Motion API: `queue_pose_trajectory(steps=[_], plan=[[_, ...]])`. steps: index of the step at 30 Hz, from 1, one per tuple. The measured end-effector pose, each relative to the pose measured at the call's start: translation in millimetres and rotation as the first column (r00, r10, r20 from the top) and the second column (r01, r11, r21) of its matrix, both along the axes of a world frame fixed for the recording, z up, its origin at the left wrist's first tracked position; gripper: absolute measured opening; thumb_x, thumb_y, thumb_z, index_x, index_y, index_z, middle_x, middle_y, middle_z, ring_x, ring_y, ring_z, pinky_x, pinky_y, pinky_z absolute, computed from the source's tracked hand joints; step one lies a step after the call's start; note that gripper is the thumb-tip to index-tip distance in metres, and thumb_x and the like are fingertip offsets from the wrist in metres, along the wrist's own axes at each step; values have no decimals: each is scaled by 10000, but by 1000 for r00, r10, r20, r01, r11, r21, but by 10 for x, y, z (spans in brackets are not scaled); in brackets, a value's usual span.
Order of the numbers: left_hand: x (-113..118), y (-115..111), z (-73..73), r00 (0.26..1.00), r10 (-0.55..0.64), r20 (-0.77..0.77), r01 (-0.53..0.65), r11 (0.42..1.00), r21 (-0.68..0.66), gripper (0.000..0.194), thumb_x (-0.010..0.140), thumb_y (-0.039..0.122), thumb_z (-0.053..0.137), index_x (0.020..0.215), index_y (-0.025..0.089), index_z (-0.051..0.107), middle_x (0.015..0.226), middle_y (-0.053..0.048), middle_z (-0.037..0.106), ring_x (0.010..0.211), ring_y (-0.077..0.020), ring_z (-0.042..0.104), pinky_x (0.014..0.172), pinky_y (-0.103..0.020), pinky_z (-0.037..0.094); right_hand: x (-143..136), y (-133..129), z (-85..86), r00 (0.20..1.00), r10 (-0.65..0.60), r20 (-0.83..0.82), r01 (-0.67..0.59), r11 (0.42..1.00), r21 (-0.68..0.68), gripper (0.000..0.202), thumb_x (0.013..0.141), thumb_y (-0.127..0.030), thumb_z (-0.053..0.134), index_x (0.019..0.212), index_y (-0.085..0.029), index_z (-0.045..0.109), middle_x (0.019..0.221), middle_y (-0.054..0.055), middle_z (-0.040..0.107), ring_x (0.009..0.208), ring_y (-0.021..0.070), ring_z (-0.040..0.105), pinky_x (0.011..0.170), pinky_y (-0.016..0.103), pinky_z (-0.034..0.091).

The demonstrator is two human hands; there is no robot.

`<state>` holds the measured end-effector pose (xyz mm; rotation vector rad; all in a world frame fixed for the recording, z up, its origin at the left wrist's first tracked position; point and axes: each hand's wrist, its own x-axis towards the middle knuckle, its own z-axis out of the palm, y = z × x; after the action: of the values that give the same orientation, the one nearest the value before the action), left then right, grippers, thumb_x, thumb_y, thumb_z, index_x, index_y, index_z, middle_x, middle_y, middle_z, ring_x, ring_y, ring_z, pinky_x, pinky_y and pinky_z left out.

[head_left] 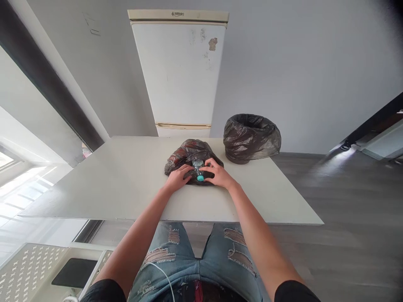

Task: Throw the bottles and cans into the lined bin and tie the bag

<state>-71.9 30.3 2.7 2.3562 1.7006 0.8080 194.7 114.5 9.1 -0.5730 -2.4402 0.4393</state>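
Note:
A black plastic bag (pixel 192 147) lies bunched on the white table, with reddish contents showing through its left part. On its front part is a small clear bottle (pixel 198 164) with a teal cap, the cap toward me. My right hand (pixel 217 173) is closed around the bottle's right side, thumb near the cap and fingers at its body. My left hand (pixel 179 178) rests on the bag's left front, fingers bent together and their tips beside the bottle; what they pinch, if anything, is too small to make out.
A bin lined with a black bag (pixel 252 136) stands at the table's back right. Behind the white table (pixel 126 180) is a white fridge (pixel 179 71). A perforated white surface (pixel 31 268) is at the lower left.

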Motion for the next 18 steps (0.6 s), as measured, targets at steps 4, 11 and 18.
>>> queue_pose_trajectory(steps=[4, 11, 18], plan=[[-5, 0, -16, 1000, -10, -28, 10, 1000, 1, 558, 953, 262, 648, 1494, 370, 558, 1358, -22, 619, 843, -142, 684, 728, -275, 554, -117, -71, -21, 994, 95, 49, -95, 995, 4, 355, 901, -262, 763, 1254, -291, 745, 1220, 83, 513, 959, 210, 617, 881, 381, 588], [-18, 28, -53, 999, -19, -28, 20, 1000, 21, 610, 922, 125, 553, 1490, 349, 563, 1272, -36, 597, 747, -107, 621, 685, -245, 523, -173, -121, 11, 1000, -4, 9, 4, 1000, 7, 193, 963, -287, 683, 1148, -236, 700, 1200, 88, 569, 935, 202, 631, 820, 340, 551], [-25, 38, -71, 1000, 0, 19, 0, 999, 34, 570, 941, 159, 558, 1475, 355, 577, 1236, -33, 601, 666, -95, 562, 698, -259, 532, -135, -82, -16, 995, -85, 50, 80, 993, 88, 176, 888, -194, 663, 1051, -252, 693, 1178, 73, 597, 937, 220, 638, 937, 408, 537]])
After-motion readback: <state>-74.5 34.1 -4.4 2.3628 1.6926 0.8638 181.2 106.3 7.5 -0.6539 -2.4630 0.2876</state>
